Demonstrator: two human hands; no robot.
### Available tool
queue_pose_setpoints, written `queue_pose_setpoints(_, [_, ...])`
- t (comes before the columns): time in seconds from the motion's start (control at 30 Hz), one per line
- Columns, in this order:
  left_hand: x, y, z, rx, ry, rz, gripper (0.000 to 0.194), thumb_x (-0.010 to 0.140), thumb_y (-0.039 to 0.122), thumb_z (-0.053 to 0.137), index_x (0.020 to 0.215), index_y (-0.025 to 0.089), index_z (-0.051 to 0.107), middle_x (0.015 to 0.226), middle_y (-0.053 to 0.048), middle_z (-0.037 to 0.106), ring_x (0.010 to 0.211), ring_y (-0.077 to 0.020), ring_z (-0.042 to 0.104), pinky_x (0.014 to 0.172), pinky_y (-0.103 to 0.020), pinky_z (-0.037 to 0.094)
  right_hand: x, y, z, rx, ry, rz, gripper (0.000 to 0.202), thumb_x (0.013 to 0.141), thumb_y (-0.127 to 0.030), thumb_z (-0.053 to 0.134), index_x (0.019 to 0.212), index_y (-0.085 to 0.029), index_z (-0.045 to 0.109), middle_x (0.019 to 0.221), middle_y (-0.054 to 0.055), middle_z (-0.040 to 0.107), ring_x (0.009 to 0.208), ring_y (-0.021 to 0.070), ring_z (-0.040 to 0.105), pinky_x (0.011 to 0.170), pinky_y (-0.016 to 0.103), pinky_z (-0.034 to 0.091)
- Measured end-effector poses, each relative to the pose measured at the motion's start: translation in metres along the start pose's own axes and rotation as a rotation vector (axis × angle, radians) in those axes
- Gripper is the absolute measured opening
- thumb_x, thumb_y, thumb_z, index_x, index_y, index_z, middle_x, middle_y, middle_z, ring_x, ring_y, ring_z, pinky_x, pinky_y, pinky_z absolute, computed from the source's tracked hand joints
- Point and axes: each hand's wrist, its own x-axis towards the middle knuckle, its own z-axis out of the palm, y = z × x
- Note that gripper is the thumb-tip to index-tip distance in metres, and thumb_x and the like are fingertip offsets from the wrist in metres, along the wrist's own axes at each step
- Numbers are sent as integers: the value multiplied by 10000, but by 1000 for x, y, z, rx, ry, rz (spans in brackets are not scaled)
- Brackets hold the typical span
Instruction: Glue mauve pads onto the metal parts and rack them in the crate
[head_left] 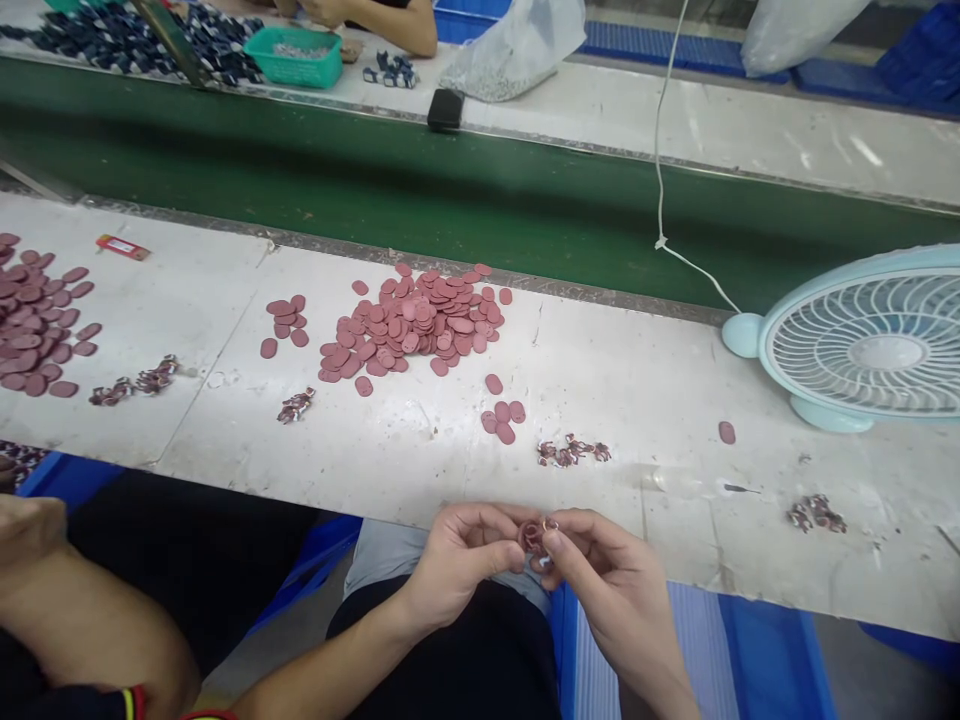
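Close to the table's front edge, my left hand (469, 555) and my right hand (611, 570) meet over my lap. Fingers and thumbs of both pinch a small brownish-red piece (532, 537) with a loop-like, shiny detail; its exact kind is too small to make out. Just beyond my hands lie a few flat reddish oval discs (505, 433) and a little cluster of brown-and-silver pieces (574, 452). Further back spreads a large heap of the same oval discs (420, 320).
A pale blue fan (885, 350) stands at the right, its white cord (660, 170) hanging down. More discs (34, 325) pile up at the far left beside a co-worker's arm (97, 610). Across the green divider (337, 180) sit a green basket (294, 70) and a plastic bag (517, 50).
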Motion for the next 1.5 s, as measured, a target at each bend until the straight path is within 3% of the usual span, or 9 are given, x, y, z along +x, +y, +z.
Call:
queue_pose_setpoints(0.17, [-1, 0, 2, 14, -22, 22, 37, 772, 121, 769, 758, 155, 763, 1004, -97, 776, 772, -183, 713, 691, -306, 564, 3, -4, 0, -8, -45, 14, 183, 820, -389, 734, 882, -218, 713, 790, 30, 737, 667, 133, 673, 608, 227, 572])
queue_pose_setpoints(0.5, [-1, -1, 5, 48, 25, 108, 76, 801, 118, 740, 814, 174, 790, 1058, -107, 771, 768, -201, 728, 704, -345, 594, 5, 4, 13, 4, 78, -140, 91, 824, -382, 695, 829, -292, 696, 753, -52, 745, 626, 129, 671, 583, 266, 590])
queue_pose_setpoints(0.8, [0, -10, 2, 73, 105, 114, 43, 788, 142, 754, 787, 181, 770, 1023, -84, 777, 725, -190, 723, 679, -337, 603, 9, 8, 16, -37, 114, -161, 148, 820, -441, 675, 843, -294, 683, 787, -62, 760, 654, 144, 685, 610, 310, 599])
queue_pose_setpoints(0.93, [1, -19, -4, 109, 130, 110, 43, 775, 197, 777, 815, 206, 766, 1150, -82, 748, 879, -222, 727, 689, -309, 590, 14, 12, 13, 55, 69, -138, 127, 830, -423, 676, 839, -296, 687, 721, -63, 734, 628, 144, 672, 603, 298, 580])
queue_pose_setpoints(1.07, [12, -1, -18, 361, 58, 157, 193, 801, 323, 752, 977, 243, 757, 1297, -110, 676, 1120, -301, 664, 726, -338, 588, 10, 27, -14, 232, 126, -139, 101, 815, -395, 711, 849, -301, 702, 715, -31, 696, 551, 138, 638, 508, 271, 541])
queue_pose_setpoints(1.2, [48, 35, -29, 995, 168, 372, 200, 820, 280, 720, 1013, 248, 761, 1236, -108, 696, 1172, -286, 622, 905, -394, 537, -13, 56, -64, 377, 277, -93, 143, 754, -387, 772, 823, -268, 734, 759, 53, 659, 537, 168, 617, 413, 285, 485])
queue_pose_setpoints(1.3, [77, 51, -34, 1405, 138, 452, 232, 832, 285, 687, 1057, 252, 738, 1273, -100, 670, 1191, -287, 596, 954, -426, 502, -41, 79, -100, 382, 454, -78, 181, 678, -399, 826, 776, -262, 758, 766, 103, 641, 535, 189, 605, 396, 316, 467])
queue_pose_setpoints(1.37, [89, 57, -37, 1572, 75, 444, 162, 848, 288, 653, 981, 232, 728, 1226, -103, 681, 1147, -281, 613, 930, -422, 503, -61, 94, -118, 351, 548, -45, 189, 655, -410, 841, 753, -266, 768, 789, 127, 646, 546, 199, 605, 410, 338, 473])
queue_pose_setpoints(1.5, [99, 66, -38, 1640, -9, 392, 99, 855, 306, 622, 879, 221, 667, 1113, -88, 695, 1005, -256, 645, 752, -345, 511, -87, 123, -139, 287, 704, -9, 233, 711, -487, 785, 822, -285, 759, 816, 107, 682, 640, 221, 639, 480, 346, 504])
